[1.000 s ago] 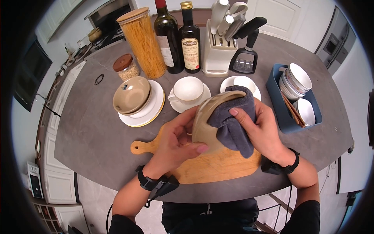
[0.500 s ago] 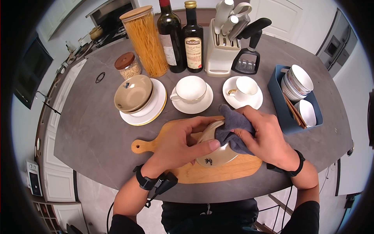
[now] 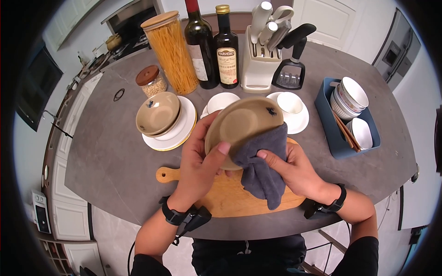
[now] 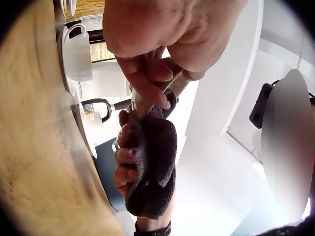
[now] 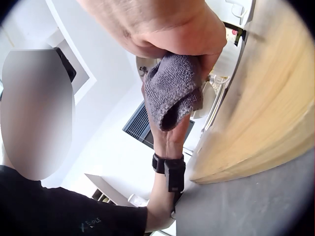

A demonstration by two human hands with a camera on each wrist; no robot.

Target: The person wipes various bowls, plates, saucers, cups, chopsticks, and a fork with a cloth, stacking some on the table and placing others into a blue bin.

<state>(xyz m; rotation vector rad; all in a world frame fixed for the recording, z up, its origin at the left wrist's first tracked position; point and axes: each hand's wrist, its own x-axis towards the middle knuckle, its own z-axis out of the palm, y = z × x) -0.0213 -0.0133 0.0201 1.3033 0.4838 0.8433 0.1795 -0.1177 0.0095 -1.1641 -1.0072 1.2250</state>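
A tan bowl [image 3: 241, 122] with a small dark mark inside its rim is held tilted above the wooden cutting board [image 3: 235, 198], its inside facing the head camera. The left hand [image 3: 200, 158] grips its left side, thumb over the rim. On the lower right of the bowl, the right hand [image 3: 299, 170] pinches a grey cloth [image 3: 264, 161] against it, thumb on top; the cloth's end hangs down. In the left wrist view the cloth [image 4: 152, 162] wraps the bowl's edge. The right wrist view shows the cloth [image 5: 174, 88] beneath the right hand, covering most of the bowl.
Stacked tan bowls [image 3: 159, 112] on white plates stand at the left, white cups [image 3: 290, 102] on saucers behind the held bowl. A blue bin [image 3: 327, 122] of bowls is at the right. Jars, bottles [image 3: 228, 60] and a knife block [image 3: 260, 69] line the back.
The bowl has been raised from low over the board and turned so its inside shows. The right hand and cloth have moved to its lower right; the left hand keeps its grip.
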